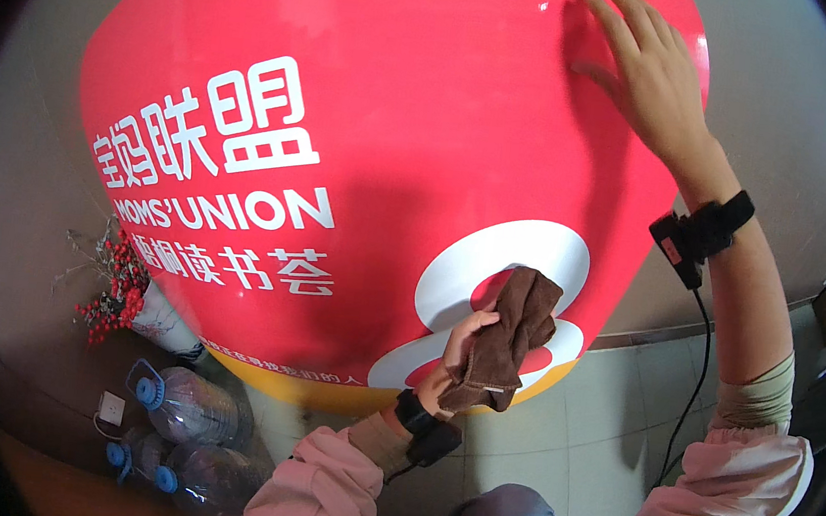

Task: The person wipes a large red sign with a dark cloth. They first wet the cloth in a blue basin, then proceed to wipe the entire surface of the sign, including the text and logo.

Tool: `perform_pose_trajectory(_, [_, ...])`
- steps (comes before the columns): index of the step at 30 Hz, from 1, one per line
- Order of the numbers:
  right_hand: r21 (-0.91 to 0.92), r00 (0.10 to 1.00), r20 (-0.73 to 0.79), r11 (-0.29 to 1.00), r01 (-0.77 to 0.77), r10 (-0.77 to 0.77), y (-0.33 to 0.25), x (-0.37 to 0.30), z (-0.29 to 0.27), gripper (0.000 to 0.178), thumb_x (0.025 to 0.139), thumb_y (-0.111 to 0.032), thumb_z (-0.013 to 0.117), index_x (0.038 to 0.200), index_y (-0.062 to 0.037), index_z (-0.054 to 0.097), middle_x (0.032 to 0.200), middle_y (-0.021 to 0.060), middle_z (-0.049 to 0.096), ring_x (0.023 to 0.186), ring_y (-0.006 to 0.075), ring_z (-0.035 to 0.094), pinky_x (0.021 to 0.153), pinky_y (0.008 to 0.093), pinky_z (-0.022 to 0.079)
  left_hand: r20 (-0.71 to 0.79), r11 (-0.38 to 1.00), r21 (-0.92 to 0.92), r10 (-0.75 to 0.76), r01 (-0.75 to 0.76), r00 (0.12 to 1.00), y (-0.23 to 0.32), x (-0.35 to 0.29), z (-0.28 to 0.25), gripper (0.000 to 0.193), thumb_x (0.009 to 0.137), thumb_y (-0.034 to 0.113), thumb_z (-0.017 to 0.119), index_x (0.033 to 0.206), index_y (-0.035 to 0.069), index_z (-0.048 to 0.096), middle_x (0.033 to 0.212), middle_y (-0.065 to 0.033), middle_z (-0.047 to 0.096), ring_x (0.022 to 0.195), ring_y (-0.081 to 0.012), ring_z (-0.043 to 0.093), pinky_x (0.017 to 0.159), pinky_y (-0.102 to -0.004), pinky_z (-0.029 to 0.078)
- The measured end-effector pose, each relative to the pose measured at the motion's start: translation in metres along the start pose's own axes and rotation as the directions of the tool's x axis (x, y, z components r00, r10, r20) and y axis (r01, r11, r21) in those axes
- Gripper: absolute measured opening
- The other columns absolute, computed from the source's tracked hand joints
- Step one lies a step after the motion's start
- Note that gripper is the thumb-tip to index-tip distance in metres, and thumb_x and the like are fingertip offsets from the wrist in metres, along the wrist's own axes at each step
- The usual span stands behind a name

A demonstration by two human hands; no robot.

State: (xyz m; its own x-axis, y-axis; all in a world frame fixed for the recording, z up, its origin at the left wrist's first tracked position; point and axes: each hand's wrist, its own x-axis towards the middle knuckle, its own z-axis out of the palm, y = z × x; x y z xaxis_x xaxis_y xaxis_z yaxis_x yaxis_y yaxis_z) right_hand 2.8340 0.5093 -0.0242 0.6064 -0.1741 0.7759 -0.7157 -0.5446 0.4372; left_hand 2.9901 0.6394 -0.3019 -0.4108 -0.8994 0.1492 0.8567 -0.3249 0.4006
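Observation:
A large glossy red panel (397, 117) with white lettering, a round white emblem and a yellow lower band fills most of the view. My left hand (459, 354) grips a folded brown cloth (508, 339), which covers part of the white emblem (444, 273) near the panel's lower right. Most of the left fingers are hidden behind the cloth. Up at the panel's right side, my right hand (655, 72) is open with its fingers spread, holding nothing. Its fingertips are over the red surface; whether they touch it I cannot tell.
Several clear plastic water bottles (195, 406) with blue caps stand at the lower left. Behind them are red-berry branches (117, 284) in a pale vase (164, 322) and a white wall socket (111, 408). A black cable (694, 385) hangs from my right wristband (702, 233) to the tiled floor (608, 406).

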Motion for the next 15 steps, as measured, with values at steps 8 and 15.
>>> perform_pose_trajectory(8, [0.417,0.962,0.02,0.873,-0.255,0.272,-0.091,-0.138,0.006,0.035,0.081,-0.01,0.071,0.114,-0.0034,0.061,0.116,0.0191,0.055,0.104,0.0365,0.058,0.085,0.0412,0.05,-0.112,0.957,0.231,0.206,-0.176,0.972,-0.014,-0.019,-0.015,0.055,0.094,0.02,0.044,0.146,0.003,0.032,0.138,-0.0156,0.048,0.123,-0.0242,0.052,0.105,-0.0353,0.042])
perform_pose_trajectory(15, [0.602,0.584,0.793,-0.376,-0.704,0.174,-0.216,-0.277,0.013,0.066,0.093,-0.013,0.064,0.147,-0.0069,0.027,0.126,0.0106,0.051,0.119,0.0204,0.049,0.095,0.0318,0.046,-0.165,0.874,0.448,0.287,-0.188,0.944,-0.053,-0.031,-0.026,0.052,0.101,0.019,0.044,0.149,0.008,0.028,0.136,-0.0087,0.046,0.119,-0.0176,0.049,0.1,-0.031,0.042])
